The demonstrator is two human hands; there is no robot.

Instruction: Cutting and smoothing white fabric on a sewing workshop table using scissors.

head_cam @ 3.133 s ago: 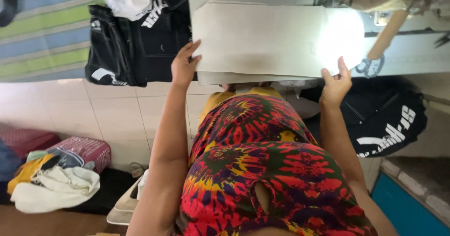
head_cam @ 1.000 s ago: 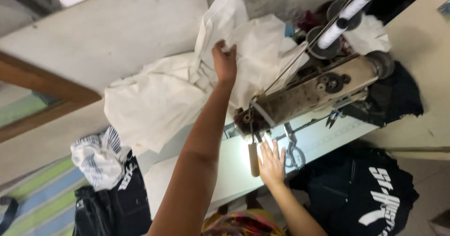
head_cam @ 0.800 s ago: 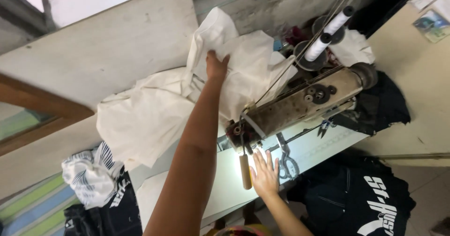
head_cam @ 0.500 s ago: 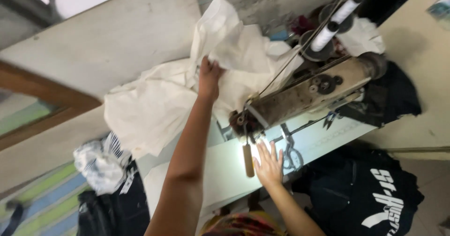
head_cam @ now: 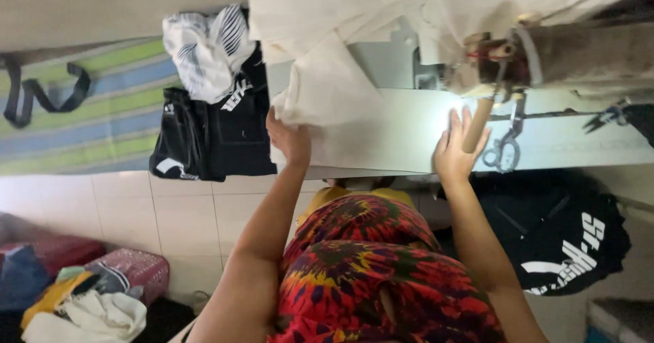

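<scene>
Cream cloth [head_cam: 327, 91] gripped by left hand [head_cam: 289, 138]; right hand [head_cam: 455, 149] flat, fingers spread, on table [head_cam: 402, 132].

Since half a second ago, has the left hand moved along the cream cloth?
Yes. The left hand has come down from the cloth heap beside the sewing machine to the cream cloth at the table's near edge.

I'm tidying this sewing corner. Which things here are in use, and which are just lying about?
In use:
left hand gripping the cream cloth
right hand flat on the pale sewing table

Lying about:
metal scissors
folded black garments
striped white cloth
</scene>
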